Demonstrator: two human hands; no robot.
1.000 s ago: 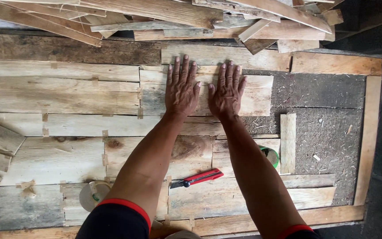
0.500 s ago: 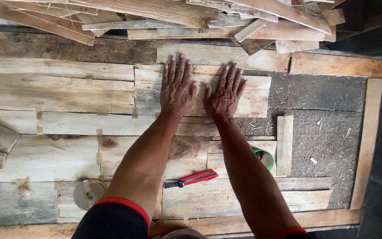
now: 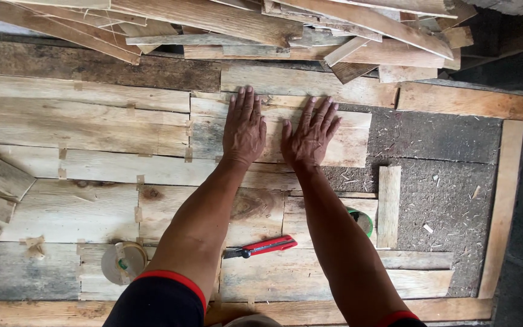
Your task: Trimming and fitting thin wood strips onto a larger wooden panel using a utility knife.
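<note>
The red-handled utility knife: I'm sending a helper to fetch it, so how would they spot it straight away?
Start at the big panel of pale wooden boards laid flat and go to its near edge, between the person's two forearms. The red-handled utility knife lies flat on the boards there. It is the only bright red thing, to the right of the roll of tape.

Pretty even, soft daylight here, no harsh glare anywhere. The pale boards [image 3: 92, 121] come out bright, while the right edge and top right corner drop off into dark. Only faint shadows sit under the forearms. Focus is sharp all over, wood grain crisp, no motion blur.
</note>
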